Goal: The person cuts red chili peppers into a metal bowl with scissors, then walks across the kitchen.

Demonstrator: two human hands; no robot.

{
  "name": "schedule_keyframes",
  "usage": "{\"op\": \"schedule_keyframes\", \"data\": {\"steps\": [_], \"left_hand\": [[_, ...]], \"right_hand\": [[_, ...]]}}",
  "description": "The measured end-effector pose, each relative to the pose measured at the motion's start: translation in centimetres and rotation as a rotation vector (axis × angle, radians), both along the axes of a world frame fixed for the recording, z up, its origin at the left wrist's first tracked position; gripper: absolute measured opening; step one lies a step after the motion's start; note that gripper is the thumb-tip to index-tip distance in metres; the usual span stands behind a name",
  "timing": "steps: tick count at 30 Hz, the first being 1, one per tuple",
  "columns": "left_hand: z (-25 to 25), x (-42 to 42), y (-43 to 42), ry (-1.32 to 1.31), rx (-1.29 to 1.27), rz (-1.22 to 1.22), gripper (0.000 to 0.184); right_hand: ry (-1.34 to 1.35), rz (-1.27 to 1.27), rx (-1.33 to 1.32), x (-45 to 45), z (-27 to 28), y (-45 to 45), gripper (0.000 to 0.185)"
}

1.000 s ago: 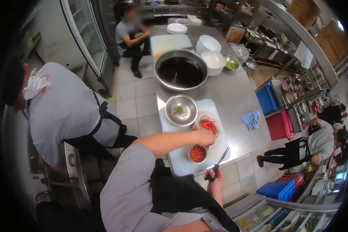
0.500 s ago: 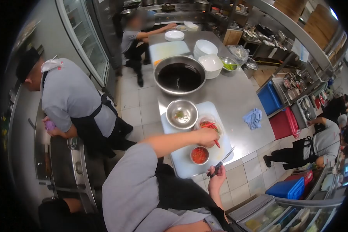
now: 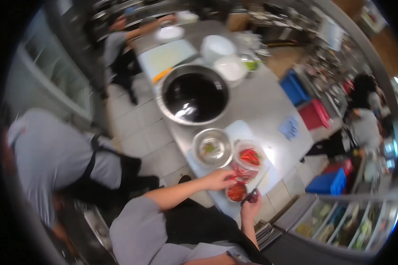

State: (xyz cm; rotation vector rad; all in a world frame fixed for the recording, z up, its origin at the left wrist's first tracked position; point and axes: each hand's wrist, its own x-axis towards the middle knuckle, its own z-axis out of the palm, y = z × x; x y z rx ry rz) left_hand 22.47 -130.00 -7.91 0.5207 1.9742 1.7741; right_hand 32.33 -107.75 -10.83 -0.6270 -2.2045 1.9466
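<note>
My left hand (image 3: 221,179) is closed on a red chili pepper (image 3: 236,180), near the rim of a small metal bowl (image 3: 236,192) of chopped red pieces. Black-handled scissors (image 3: 250,195) are in my right hand (image 3: 253,206), just right of that bowl, blades pointing up and away from me; blur hides how far they are spread. Beyond my hands, a clear plastic tub (image 3: 249,155) holds red chilies. Left of it sits a steel bowl (image 3: 200,152) with a few green bits inside. These stand on a pale cutting board (image 3: 239,129).
A big steel basin (image 3: 168,110) of dark liquid stands farther up the table, beside white bowls (image 3: 219,48). A blue cloth (image 3: 289,127) lies at right. One co-worker (image 3: 57,159) is close on my left; another person (image 3: 119,48) reaches over the far end.
My left hand has come back from the plastic tub to the small bowl with a chili. My right hand has brought the scissors to the bowl. The view has swung and blurred.
</note>
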Motion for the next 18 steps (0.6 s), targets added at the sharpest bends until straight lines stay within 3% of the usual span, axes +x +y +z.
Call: {"op": "schedule_keyframes", "data": {"steps": [1,2,3,4,6,7,10,13,18], "left_hand": [[-0.2,0.4,-0.3,0.073,-0.045,0.007,0.022],[-0.5,0.4,-0.4,0.165,-0.064,-0.021,0.021],[-0.8,0.7,-0.4,0.032,-0.029,-0.055,0.020],[-1.7,0.6,-0.4,0.075,-0.063,-0.086,0.020],[0.1,0.2,-0.3,0.077,-0.173,-0.135,0.021],[-0.8,0.0,0.2,0.083,-0.193,-0.137,0.019],[2.9,-0.1,1.8,-0.004,-0.241,-0.146,0.017],[1.0,0.9,1.6,-0.100,-0.084,-0.085,0.014],[-0.8,0.9,1.7,-0.219,-0.051,-0.045,0.012]], "right_hand": [[0.014,-0.025,-0.018,0.1,0.0,-0.6,0.062],[-0.050,-0.038,0.172,0.2,-0.1,-1.0,0.064],[-0.173,-0.027,0.315,0.2,0.7,-1.7,0.060],[-0.156,-0.023,0.301,0.5,0.2,-1.9,0.045],[-0.175,-0.094,0.139,0.8,-0.5,-2.0,0.048],[-0.172,-0.116,0.151,0.9,0.0,-1.6,0.051],[-0.172,-0.079,0.153,0.8,0.1,-1.0,0.059],[-0.154,-0.093,0.150,1.1,-0.9,-1.9,0.060],[-0.082,-0.107,0.101,0.7,-1.9,-2.1,0.060]]}}
